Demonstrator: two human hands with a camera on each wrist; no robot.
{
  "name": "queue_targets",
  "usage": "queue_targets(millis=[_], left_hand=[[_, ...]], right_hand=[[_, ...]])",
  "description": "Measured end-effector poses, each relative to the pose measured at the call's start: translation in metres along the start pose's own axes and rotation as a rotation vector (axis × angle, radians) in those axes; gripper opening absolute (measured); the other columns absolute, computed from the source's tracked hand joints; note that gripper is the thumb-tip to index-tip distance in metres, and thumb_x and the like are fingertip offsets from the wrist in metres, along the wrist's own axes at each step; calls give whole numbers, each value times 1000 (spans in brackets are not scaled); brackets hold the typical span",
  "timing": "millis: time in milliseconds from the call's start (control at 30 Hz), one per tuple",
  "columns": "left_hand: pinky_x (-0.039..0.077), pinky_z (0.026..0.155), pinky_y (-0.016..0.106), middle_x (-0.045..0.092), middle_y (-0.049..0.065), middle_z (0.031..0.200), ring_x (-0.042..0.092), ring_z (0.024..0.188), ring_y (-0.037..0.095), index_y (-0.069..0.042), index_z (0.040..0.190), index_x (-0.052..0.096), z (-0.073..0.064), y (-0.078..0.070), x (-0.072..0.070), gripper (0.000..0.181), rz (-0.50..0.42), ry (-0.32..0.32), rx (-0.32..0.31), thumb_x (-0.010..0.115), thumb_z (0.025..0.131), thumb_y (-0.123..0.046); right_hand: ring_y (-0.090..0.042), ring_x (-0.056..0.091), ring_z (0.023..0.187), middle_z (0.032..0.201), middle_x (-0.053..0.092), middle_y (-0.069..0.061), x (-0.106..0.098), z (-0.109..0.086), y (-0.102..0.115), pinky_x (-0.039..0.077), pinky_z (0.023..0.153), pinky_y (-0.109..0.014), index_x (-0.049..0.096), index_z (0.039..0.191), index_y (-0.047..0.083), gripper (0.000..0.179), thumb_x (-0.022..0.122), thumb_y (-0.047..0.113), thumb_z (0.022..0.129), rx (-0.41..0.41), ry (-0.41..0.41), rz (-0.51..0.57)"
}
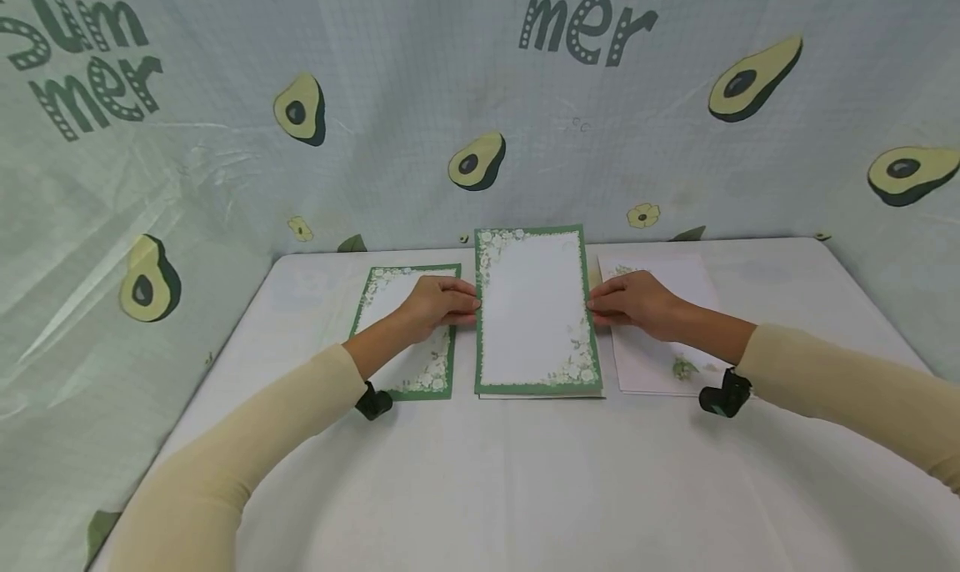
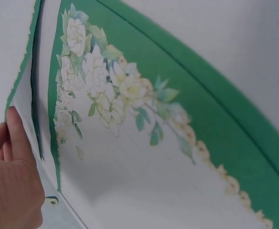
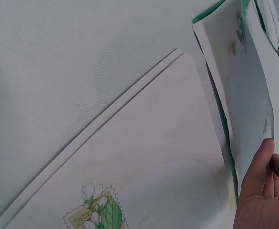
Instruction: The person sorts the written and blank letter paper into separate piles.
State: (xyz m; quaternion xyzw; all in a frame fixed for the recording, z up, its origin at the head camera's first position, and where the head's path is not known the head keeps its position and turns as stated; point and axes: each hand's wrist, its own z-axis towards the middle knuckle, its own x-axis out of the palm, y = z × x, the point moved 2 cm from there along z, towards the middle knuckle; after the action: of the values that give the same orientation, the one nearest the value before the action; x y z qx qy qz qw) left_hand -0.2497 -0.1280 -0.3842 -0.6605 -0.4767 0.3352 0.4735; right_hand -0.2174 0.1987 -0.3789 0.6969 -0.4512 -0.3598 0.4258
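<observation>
Both hands pinch the long edges of a sheet of green-bordered floral paper (image 1: 534, 313) in the middle of the table. My left hand (image 1: 444, 302) holds its left edge with thumb and fingers; my right hand (image 1: 628, 303) holds the right edge. The sheet is raised over a stack of paper (image 3: 242, 95), whose edges show beneath it in the right wrist view. Under the left forearm lies another green-bordered stack (image 2: 115, 157), its corner printed with white flowers. Beneath the right hand and wrist is a pale pink stack (image 3: 144, 143) with a stamp-like flower print.
The table (image 1: 510, 480) has a white cover, its front part stretching toward me. Behind it hangs a pale curtain (image 1: 390, 122) printed with avocados and lettering. A small black wrist camera (image 1: 726, 393) sits under the right sleeve, another wrist camera (image 1: 373, 401) under the left.
</observation>
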Motion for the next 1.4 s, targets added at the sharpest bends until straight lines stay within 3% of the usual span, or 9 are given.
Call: queue_targets(millis=[300,533,900,1400], left_hand=[[58,97,40,67,8,96,71,81,13,15,127,59,-3,-6,3,29,-14,-35,35,61,99,7],[61,92,34,67,8,100,71,85,13,12,126,61,-1,-4,1,29,-23,-86,35,62,98,6],[62,86,27,67,9,105,71,85,12,12,130,59,0,3,-8,32,-25,-83,25,62,99,4],[61,89,28,66,16,120,72,87,10,11,131,61,-5,1,-21,33,-5,-100,33,63,99,3]], right_hand=[[-5,71,89,108,65,-5,-1,3,1,59,95,-28,48,137,-15,39,58,2,103,-16,-9,38],[-6,71,90,109,65,-7,0,6,3,59,95,-27,47,137,-15,40,58,1,103,-37,2,41],[-6,70,92,111,65,-7,6,8,4,58,97,-29,50,135,-15,39,60,4,102,-39,9,13],[-7,71,92,113,64,-9,14,11,9,58,96,-29,50,136,-15,40,59,3,102,-72,40,36]])
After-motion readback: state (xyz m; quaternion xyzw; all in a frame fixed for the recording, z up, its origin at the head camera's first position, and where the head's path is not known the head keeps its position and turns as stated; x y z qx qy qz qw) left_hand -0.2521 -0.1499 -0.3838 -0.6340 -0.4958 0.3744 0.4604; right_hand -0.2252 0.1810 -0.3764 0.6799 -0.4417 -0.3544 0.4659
